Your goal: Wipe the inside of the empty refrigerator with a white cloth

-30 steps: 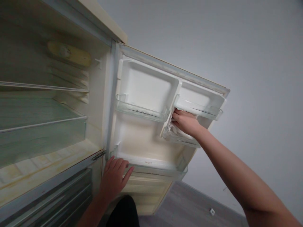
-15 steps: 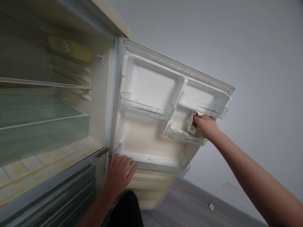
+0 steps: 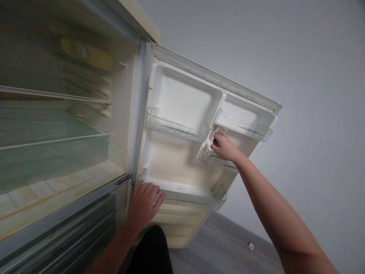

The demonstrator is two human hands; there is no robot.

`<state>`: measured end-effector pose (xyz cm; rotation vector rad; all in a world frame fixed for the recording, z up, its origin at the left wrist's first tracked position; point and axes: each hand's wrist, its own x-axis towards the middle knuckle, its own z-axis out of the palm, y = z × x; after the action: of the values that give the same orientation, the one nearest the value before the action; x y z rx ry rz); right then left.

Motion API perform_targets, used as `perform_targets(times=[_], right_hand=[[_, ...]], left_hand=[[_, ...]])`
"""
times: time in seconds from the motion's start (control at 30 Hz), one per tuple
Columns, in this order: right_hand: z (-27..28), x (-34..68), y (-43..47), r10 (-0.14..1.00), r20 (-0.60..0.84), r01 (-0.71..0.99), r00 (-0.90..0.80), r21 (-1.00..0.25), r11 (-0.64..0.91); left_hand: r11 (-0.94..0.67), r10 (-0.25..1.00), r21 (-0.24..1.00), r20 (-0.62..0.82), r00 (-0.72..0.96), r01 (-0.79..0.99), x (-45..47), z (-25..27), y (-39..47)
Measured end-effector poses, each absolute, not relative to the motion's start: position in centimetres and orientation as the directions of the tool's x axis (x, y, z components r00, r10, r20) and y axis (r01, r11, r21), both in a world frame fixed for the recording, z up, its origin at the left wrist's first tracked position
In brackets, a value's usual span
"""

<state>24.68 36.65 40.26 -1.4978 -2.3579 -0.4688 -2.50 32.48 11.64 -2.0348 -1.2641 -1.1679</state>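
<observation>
My right hand [image 3: 225, 147] is closed around a crumpled white tissue or cloth [image 3: 209, 142], inside the right-hand part of the open fridge door [image 3: 171, 150]. It presses near the divider, just above the small clear door shelf [image 3: 218, 163]; my fingers hide part of the white piece. My left hand [image 3: 145, 201] lies at the hinge end of the long bottom door shelf [image 3: 185, 197], fingers laid over its rim and thumb spread apart. Nothing shows in its grasp.
At left the fridge interior has a glass shelf [image 3: 54, 141], a clear drawer [image 3: 51, 163] and a yellowed floor [image 3: 71, 186]. Two upper door shelves [image 3: 176, 129] stick out above. A black-clad knee [image 3: 152, 251] is below. A small white object [image 3: 251, 246] lies on the floor.
My right hand has moved left with the white piece, from the outer side of the door compartment toward the divider. My left hand stays in place on the bottom shelf.
</observation>
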Motion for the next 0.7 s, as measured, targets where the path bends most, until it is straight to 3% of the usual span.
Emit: perform_targets(times=[0.17, 0.27, 0.37, 0.53, 0.7], right_hand=[[40.4, 24.1, 36.0, 0.817, 0.321, 0.867, -0.479, 0.027, 0.498], [40.7, 25.6, 35.4, 0.824, 0.187, 0.842, -0.535, 0.042, 0.538], [41.0, 27.2, 35.1, 0.832, 0.14, 0.844, -0.537, 0.094, 0.529], [40.6, 29.1, 34.0, 0.852, 0.255, 0.881, -0.457, 0.262, 0.394], [39.8, 29.6, 32.8, 0.835, 0.334, 0.892, -0.438, 0.043, 0.45]], left_hand=[[-0.45, 0.507, 0.052, 0.837, 0.207, 0.892, -2.7, 11.8, 32.5], [-0.455, 0.51, 0.051, 0.833, 0.213, 0.889, -3.1, 11.8, 32.7], [-0.453, 0.507, 0.036, 0.832, 0.225, 0.891, -3.5, 11.7, 33.1], [-0.47, 0.515, 0.03, 0.821, 0.247, 0.882, -4.2, 11.7, 33.4], [-0.472, 0.511, 0.02, 0.821, 0.255, 0.882, -4.6, 11.5, 33.7]])
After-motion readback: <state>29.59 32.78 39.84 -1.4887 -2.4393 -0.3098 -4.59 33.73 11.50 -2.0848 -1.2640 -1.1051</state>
